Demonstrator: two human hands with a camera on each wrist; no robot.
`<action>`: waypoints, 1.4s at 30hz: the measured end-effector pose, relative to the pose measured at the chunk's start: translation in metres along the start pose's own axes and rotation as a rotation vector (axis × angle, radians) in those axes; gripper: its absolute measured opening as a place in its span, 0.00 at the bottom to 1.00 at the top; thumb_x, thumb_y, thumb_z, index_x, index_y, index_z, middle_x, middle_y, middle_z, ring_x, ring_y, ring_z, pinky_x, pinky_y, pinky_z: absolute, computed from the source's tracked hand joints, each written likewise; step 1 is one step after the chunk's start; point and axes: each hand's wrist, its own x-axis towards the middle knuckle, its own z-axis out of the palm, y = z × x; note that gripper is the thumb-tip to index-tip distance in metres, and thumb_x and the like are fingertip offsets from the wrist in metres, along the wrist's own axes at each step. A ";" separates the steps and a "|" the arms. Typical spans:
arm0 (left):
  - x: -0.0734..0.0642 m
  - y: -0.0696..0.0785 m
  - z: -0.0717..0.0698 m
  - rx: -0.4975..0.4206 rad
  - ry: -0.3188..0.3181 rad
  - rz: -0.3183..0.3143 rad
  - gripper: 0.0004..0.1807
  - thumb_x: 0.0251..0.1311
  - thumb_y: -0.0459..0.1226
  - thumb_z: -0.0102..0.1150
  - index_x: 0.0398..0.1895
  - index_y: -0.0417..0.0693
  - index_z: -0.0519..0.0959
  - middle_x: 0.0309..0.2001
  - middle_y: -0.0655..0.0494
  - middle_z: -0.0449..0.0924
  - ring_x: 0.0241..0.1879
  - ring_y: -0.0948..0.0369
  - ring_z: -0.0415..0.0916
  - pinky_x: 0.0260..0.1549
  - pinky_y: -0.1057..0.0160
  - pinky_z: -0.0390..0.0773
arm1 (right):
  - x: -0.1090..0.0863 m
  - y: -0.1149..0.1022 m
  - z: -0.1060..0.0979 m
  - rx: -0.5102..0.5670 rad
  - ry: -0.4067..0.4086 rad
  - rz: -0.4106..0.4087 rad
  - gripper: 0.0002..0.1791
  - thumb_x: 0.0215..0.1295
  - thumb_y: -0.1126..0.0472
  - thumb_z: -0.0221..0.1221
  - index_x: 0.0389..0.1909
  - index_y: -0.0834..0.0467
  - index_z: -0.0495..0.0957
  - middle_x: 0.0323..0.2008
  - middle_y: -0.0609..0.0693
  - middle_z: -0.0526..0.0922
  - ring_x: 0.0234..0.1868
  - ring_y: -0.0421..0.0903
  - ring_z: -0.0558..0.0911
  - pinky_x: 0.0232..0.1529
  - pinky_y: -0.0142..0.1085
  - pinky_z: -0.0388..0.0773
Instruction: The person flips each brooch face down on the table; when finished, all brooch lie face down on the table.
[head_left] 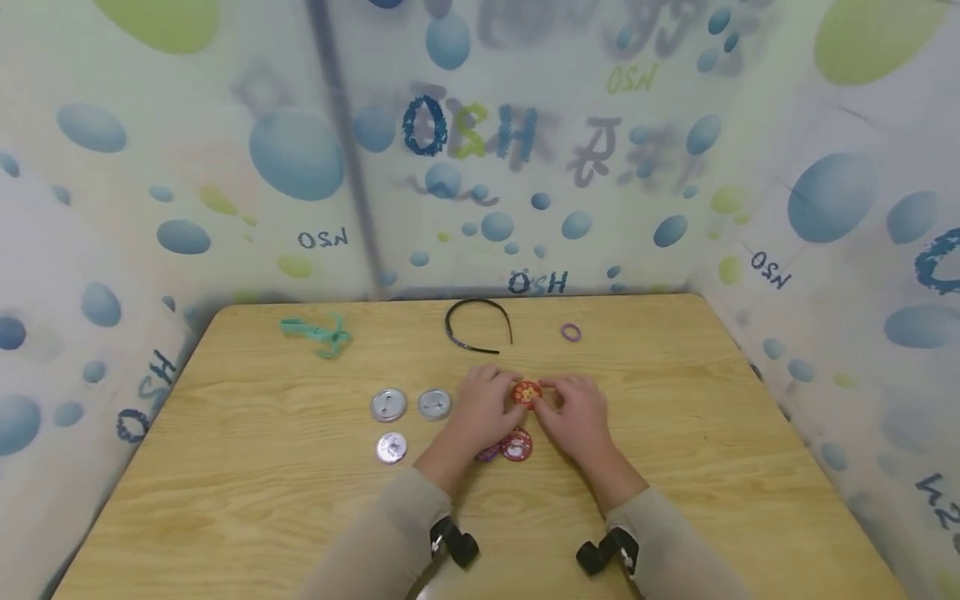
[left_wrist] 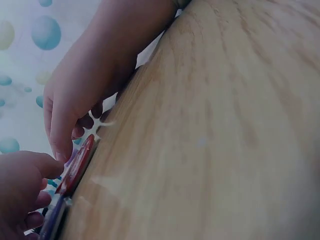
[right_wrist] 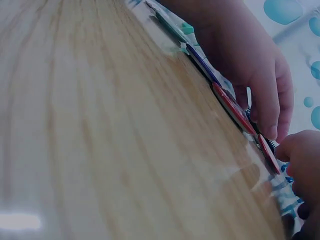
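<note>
In the head view a small red pin badge [head_left: 527,394] with a yellow pattern sits between both hands, low over the table. My left hand [head_left: 482,406] pinches it from the left with thumb and forefinger. From the right my right hand [head_left: 577,414] holds its edge, also with thumb and forefinger. Just below lies a larger red badge [head_left: 516,445], overlapping a purple badge [head_left: 487,453] that the left wrist partly hides. The right wrist view shows the small badge [right_wrist: 269,154] edge-on beside the fingertips.
Left of the hands, two silver badges [head_left: 388,405] [head_left: 434,404] lie pin side up, with a pale round badge [head_left: 392,447] below them. Along the back are a teal hair clip [head_left: 318,334], a black headband [head_left: 450,327] and a purple ring [head_left: 571,332]. Patterned walls enclose the wooden table [head_left: 675,467].
</note>
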 end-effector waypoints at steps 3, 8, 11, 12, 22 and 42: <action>-0.001 -0.003 0.002 -0.009 -0.022 -0.008 0.28 0.67 0.47 0.70 0.66 0.44 0.80 0.58 0.49 0.84 0.61 0.48 0.76 0.65 0.48 0.72 | 0.001 -0.001 0.003 -0.045 -0.047 0.021 0.21 0.65 0.48 0.70 0.55 0.54 0.88 0.31 0.46 0.80 0.48 0.57 0.79 0.52 0.57 0.70; -0.004 -0.005 0.004 -0.050 -0.002 -0.008 0.25 0.66 0.43 0.70 0.65 0.46 0.80 0.52 0.51 0.85 0.59 0.49 0.76 0.63 0.47 0.72 | 0.000 -0.001 0.004 -0.080 -0.093 0.029 0.23 0.66 0.47 0.69 0.59 0.52 0.87 0.40 0.48 0.86 0.49 0.55 0.78 0.51 0.55 0.68; -0.003 -0.004 0.005 -0.071 0.001 -0.016 0.24 0.67 0.42 0.70 0.64 0.47 0.81 0.52 0.52 0.85 0.60 0.49 0.75 0.64 0.46 0.71 | 0.000 -0.002 0.001 -0.087 -0.102 0.038 0.23 0.67 0.47 0.69 0.59 0.52 0.87 0.39 0.48 0.85 0.47 0.53 0.77 0.51 0.53 0.68; -0.002 -0.003 0.005 -0.075 -0.001 -0.022 0.24 0.67 0.41 0.70 0.64 0.47 0.81 0.52 0.52 0.85 0.60 0.49 0.75 0.64 0.46 0.71 | 0.000 -0.002 0.000 -0.088 -0.102 0.039 0.23 0.67 0.47 0.69 0.59 0.52 0.87 0.38 0.47 0.84 0.46 0.53 0.76 0.50 0.53 0.68; -0.004 0.001 0.005 -0.068 -0.029 -0.070 0.24 0.68 0.42 0.71 0.65 0.49 0.81 0.53 0.54 0.84 0.60 0.51 0.75 0.65 0.48 0.71 | 0.000 -0.006 -0.002 -0.042 -0.114 0.064 0.22 0.66 0.49 0.71 0.58 0.54 0.87 0.32 0.44 0.79 0.44 0.51 0.75 0.50 0.51 0.66; -0.003 0.002 0.002 -0.133 0.005 -0.127 0.22 0.63 0.40 0.75 0.60 0.49 0.84 0.44 0.58 0.86 0.52 0.55 0.76 0.56 0.51 0.74 | 0.002 -0.004 -0.001 0.041 -0.082 0.046 0.18 0.66 0.56 0.72 0.56 0.55 0.88 0.35 0.44 0.86 0.41 0.50 0.77 0.51 0.53 0.66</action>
